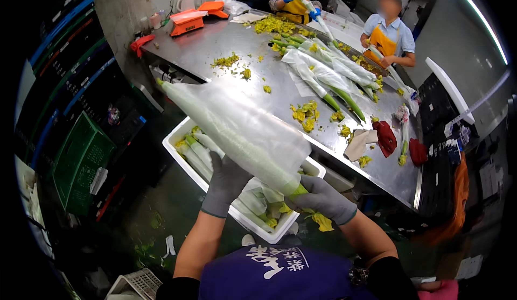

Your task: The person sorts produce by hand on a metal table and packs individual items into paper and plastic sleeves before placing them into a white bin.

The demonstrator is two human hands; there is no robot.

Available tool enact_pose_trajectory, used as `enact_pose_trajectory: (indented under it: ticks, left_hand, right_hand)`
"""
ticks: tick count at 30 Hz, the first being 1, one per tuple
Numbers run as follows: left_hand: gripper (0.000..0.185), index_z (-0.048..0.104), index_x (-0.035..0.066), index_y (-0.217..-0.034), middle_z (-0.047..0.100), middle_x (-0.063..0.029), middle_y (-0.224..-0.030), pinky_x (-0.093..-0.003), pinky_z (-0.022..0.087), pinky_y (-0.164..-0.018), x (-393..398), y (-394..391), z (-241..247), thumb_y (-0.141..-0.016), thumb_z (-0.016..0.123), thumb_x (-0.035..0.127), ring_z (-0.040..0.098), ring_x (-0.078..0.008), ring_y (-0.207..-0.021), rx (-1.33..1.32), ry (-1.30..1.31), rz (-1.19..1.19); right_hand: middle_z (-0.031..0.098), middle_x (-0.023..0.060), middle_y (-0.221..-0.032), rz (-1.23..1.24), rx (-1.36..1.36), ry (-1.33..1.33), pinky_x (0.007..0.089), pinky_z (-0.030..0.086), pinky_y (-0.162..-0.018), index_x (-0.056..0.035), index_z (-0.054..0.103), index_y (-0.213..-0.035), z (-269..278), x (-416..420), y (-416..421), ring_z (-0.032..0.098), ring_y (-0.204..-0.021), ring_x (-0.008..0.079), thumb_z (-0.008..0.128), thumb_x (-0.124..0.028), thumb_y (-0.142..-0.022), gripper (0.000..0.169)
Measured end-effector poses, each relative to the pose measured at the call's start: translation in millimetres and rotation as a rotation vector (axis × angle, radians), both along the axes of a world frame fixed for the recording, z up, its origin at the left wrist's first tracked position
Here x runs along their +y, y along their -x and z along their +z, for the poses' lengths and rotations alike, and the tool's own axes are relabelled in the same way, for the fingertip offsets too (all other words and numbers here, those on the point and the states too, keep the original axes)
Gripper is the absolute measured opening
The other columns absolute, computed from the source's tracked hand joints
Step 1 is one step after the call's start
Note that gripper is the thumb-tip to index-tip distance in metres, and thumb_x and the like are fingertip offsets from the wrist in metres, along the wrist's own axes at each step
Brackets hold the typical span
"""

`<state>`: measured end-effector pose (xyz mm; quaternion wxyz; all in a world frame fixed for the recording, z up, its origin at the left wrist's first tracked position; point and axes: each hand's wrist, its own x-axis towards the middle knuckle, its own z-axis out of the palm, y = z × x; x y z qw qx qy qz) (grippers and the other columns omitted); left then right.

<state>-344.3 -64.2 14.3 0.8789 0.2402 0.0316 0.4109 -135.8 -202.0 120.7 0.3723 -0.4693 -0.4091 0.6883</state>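
Note:
A long green gourd (pixel 242 160), probably a luffa, lies in a thin white, translucent wrapping sheet (pixel 258 126) that flares over its far side. My gloved left hand (pixel 228 185) holds its middle from below, the fingers partly hidden behind the gourd. At the near right end, my gloved right hand (pixel 323 199) grips the stretch beside the yellow blossom (pixel 322 221). The opposite green tip pokes out of the sheet at upper left. Under both hands stands a white foam box (pixel 183 132), where several wrapped gourds (pixel 252 201) lie.
Beyond the box, a steel table (pixel 242 92) carries wrapped gourds (pixel 323 72), loose yellow blossoms (pixel 305 114), cloths (pixel 357 144) and an orange scale (pixel 188 22). Two people (pixel 389 37) handle gourds across it. Stacked crates (pixel 76 41) line the left; a green crate (pixel 80 162) stands there.

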Motion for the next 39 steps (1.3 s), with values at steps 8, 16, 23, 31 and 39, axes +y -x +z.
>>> enact_pose_trajectory:
  ticks: [8, 16, 23, 31, 39]
  left_hand:
    - [0.077, 0.034, 0.015, -0.152, 0.042, -0.0136, -0.152, -0.0575, 0.034, -0.116, 35.1, -3.7, -9.2, -0.095, 0.050, 0.063, 0.043, -0.0350, -0.138, -0.170, -0.054, 0.128]
    - [0.048, 0.047, 0.007, -0.143, 0.056, -0.0094, -0.136, -0.0458, 0.048, -0.105, 14.7, -7.7, 83.8, -0.099, 0.051, 0.027, 0.058, -0.0258, -0.123, 0.195, -0.242, 0.243]
    - [0.044, 0.060, 0.005, -0.127, 0.068, -0.0114, -0.118, -0.0540, 0.049, -0.101, -4.3, -31.0, 96.8, -0.098, 0.055, 0.039, 0.063, -0.0304, -0.115, 0.219, -0.047, 0.193]
    - [0.040, 0.060, 0.004, -0.123, 0.064, -0.0150, -0.124, -0.0543, 0.049, -0.102, 31.0, -26.3, 77.9, -0.097, 0.065, 0.034, 0.061, -0.0310, -0.117, 0.288, 0.199, 0.187]
    - [0.052, 0.044, -0.007, -0.140, 0.051, -0.0267, -0.143, -0.0614, 0.038, -0.114, 44.5, 9.2, 36.3, -0.092, 0.057, 0.009, 0.048, -0.0419, -0.135, 0.204, 0.314, 0.180]
  right_hand:
    - [0.058, 0.0026, -0.086, 0.097, 0.253, -0.179, 0.0221, 0.046, -0.062, 0.0018, 0.050, -0.127, 21.6, -8.7, 22.7, 0.054, -0.072, 0.0079, 0.066, -0.029, -0.092, 0.049]
    - [0.068, 0.0115, -0.105, -0.008, -0.581, -0.652, 0.0377, 0.053, -0.082, -0.0014, 0.056, -0.130, 29.0, -14.8, -31.8, 0.066, -0.093, 0.0218, 0.072, -0.030, -0.092, 0.050]
    - [0.058, 0.0058, -0.092, -0.157, -1.861, -1.086, 0.0387, 0.045, -0.074, -0.0141, 0.063, -0.103, 25.1, -3.7, -69.7, 0.059, -0.086, 0.0235, 0.072, -0.027, -0.080, 0.028]
    - [0.057, 0.0033, -0.097, 0.035, -1.957, -1.187, 0.0352, 0.042, -0.072, -0.0233, 0.063, -0.114, 30.3, 5.0, -71.1, 0.058, -0.088, 0.0202, 0.062, -0.019, -0.086, 0.029]
    - [0.066, 0.0136, -0.112, -0.709, -0.965, -0.928, 0.0360, 0.051, -0.088, -0.0055, 0.061, -0.129, 13.6, -28.5, -153.4, 0.064, -0.100, 0.0234, 0.074, -0.013, -0.086, 0.045]
